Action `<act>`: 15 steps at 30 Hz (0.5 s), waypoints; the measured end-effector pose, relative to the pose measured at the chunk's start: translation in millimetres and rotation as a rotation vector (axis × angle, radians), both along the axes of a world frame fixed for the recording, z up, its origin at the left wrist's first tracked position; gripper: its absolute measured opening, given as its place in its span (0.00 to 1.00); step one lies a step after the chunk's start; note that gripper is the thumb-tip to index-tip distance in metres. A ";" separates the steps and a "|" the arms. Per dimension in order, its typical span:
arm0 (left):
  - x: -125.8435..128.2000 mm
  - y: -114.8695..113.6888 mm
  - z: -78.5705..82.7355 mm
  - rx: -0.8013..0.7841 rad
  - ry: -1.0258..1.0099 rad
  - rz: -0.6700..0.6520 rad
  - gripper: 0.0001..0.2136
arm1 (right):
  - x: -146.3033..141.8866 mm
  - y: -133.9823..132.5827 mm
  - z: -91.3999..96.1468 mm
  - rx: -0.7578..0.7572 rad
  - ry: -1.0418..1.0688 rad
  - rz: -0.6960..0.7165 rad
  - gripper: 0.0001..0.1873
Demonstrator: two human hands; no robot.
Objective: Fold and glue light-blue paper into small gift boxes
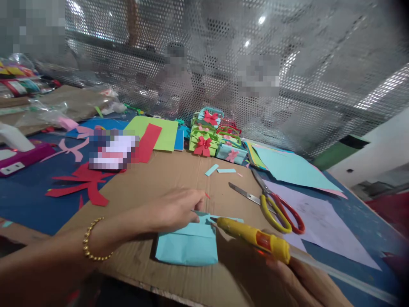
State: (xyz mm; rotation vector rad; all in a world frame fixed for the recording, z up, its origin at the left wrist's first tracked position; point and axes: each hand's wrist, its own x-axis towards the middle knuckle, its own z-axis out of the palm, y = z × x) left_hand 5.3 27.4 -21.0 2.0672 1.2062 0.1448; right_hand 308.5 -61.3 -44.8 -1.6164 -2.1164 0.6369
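A small light blue paper bag [187, 249] lies folded on the cardboard in front of me. My left hand [175, 209] comes in from the left with its fingers bent over the bag's top edge, gripping it there; the fingertips are partly hidden. In my right hand [294, 277] is a yellow hot glue gun [238, 229], its nozzle tip at a light blue strip [234, 220] by the bag's upper right edge. A clear glue stick [345, 277] sticks out of the gun's back end. The gun hides part of my right fingers.
Red- and yellow-handled scissors [281, 209] lie open on the right, beside a pale lilac sheet [332, 230]. Several finished paper bags with bows [203, 145] stand at the back. Red paper cutouts [89, 183] and a purple glue-stained-looking power strip [25, 160] are left.
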 end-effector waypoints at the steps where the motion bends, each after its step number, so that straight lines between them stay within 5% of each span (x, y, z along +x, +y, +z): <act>1: -0.2 0.3 -0.3 -0.001 -0.007 -0.004 0.06 | -5.4 2.6 3.0 -0.041 0.025 0.017 0.15; 15: -1.5 2.1 -4.0 -0.009 -0.017 -0.008 0.04 | -3.6 0.8 -7.4 0.008 -0.078 -0.037 0.21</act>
